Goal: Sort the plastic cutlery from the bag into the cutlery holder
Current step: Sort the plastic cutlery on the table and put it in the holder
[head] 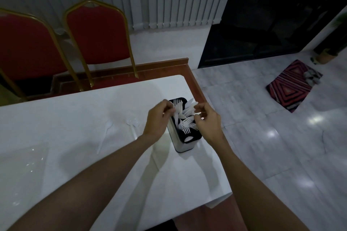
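Holder: worktop's right end, packed with forks, knives. Left hand fingers pinch a white piece at its rim; right hand fingers curled, grip unclear. Step: slotting. Next: fetch spoons lying left

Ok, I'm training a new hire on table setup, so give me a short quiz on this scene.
1. True or false: the cutlery holder stands near the right edge of the table.
2. How many loose spoons lie on the table to the left of the cutlery holder? A one, B two, C four.
3. Fill in: the left hand and the right hand are both at the cutlery holder's ___.
Key: 1 true; 2 B; 3 top.
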A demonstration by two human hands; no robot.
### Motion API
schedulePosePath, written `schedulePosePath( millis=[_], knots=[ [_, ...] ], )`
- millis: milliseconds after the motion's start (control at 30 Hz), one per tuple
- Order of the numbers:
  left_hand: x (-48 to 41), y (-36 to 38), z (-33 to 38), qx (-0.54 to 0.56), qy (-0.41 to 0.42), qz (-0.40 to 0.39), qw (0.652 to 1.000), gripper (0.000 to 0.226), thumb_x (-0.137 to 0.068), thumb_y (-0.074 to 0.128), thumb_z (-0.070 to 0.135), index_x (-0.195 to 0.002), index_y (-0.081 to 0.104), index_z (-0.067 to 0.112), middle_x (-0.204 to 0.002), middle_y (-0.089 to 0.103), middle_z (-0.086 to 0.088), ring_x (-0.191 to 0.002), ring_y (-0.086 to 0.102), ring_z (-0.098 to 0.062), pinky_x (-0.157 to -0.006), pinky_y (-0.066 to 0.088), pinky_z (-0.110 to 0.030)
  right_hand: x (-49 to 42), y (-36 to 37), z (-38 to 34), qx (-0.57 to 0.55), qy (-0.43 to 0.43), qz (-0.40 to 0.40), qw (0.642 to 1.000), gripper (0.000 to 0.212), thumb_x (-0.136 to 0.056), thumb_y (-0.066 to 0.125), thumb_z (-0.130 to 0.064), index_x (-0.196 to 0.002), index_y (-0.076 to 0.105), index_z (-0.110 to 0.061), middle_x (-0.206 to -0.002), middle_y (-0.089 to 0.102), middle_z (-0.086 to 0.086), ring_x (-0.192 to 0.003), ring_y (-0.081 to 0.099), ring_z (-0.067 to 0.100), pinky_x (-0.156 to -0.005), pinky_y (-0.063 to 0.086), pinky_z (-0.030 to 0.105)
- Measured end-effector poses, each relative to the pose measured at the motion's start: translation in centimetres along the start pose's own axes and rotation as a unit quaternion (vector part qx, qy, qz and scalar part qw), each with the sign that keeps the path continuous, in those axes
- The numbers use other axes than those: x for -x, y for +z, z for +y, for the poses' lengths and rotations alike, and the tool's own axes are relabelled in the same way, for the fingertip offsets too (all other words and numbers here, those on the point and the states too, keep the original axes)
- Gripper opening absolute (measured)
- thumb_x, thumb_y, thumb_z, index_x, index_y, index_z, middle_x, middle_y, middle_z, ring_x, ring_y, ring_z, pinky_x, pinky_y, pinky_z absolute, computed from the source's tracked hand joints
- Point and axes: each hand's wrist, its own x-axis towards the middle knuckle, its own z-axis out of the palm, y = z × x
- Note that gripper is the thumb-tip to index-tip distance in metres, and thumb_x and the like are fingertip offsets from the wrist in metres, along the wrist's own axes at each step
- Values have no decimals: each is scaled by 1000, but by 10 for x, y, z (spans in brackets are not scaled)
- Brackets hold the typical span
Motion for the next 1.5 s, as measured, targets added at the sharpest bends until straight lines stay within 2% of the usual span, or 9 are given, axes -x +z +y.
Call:
schedulePosePath(
  millis=[300,433,633,833,1000,1100,1200,1300,1500],
  knots=[
    [22,1,-36,-163,48,-62,984,41,-84,54,-10,-114,68,12,-111,67,-11,-103,61,-26,-89,43,-24,11,2,8,23,-53,23,998,42,-80,64,-15,-120,53,-24,-113,61,-9,-102,58,12,-89,52,36],
    [30,-27,-47,-144,29,37,988,37,-86,53,-9,-110,69,14,-110,65,-5,-103,58,-21,-90,44,-25,12,17,-14,39,-170,95,980,34,-79,62,-4,-112,59,-11,-105,56,-9,-98,55,14,-84,48,28],
    [55,-89,-83,-164,-5,96,982,28,-85,58,-3,-102,71,16,-105,67,-2,-97,61,-20,-88,49,-33,24,85,-46,40,-231,-45,971,26,-86,60,-3,-112,61,-7,-104,66,4,-89,61,14,-80,50,23],
    [118,-145,-150,-243,-184,135,943,19,-83,64,4,-102,66,6,-100,63,-16,-95,60,-35,-87,44,-38,54,164,-27,165,-120,-193,960,14,-89,59,-13,-101,62,-8,-99,65,8,-91,62,24,-73,45,27],
    [166,-162,-183,-289,-355,58,887,37,-75,76,27,-95,58,2,-100,53,-15,-97,52,-34,-86,36,-37,78,192,1,304,114,-169,931,46,-94,57,-22,-132,38,-4,-130,46,15,-120,45,33,-86,49,41],
    [175,-164,-193,-290,-326,47,898,17,-80,70,17,-79,55,10,-92,54,-17,-89,56,-36,-78,41,-39,84,195,16,328,164,-178,913,58,-96,55,-25,-139,27,2,-136,42,18,-124,43,34,-95,46,42],
    [177,-166,-195,-260,-329,116,900,32,-72,77,10,-89,50,2,-95,52,-21,-85,53,-38,-76,42,-43,80,198,23,330,153,-197,910,48,-97,52,-24,-133,35,4,-131,49,19,-119,50,33,-96,45,40],
    [186,-169,-201,-305,-361,123,873,53,-68,82,21,-98,51,-9,-96,52,-26,-86,52,-41,-79,40,-47,69,204,21,250,167,-158,940,32,-96,54,-18,-118,47,5,-118,58,21,-107,59,35,-83,49,37],
    [193,-182,-212,-387,-215,48,895,37,-55,88,5,-64,53,2,-56,47,-10,-50,53,-33,-53,47,-42,40,225,-1,158,139,-143,967,26,-91,61,-10,-111,51,4,-104,64,19,-95,63,32,-70,42,29]
  ],
)
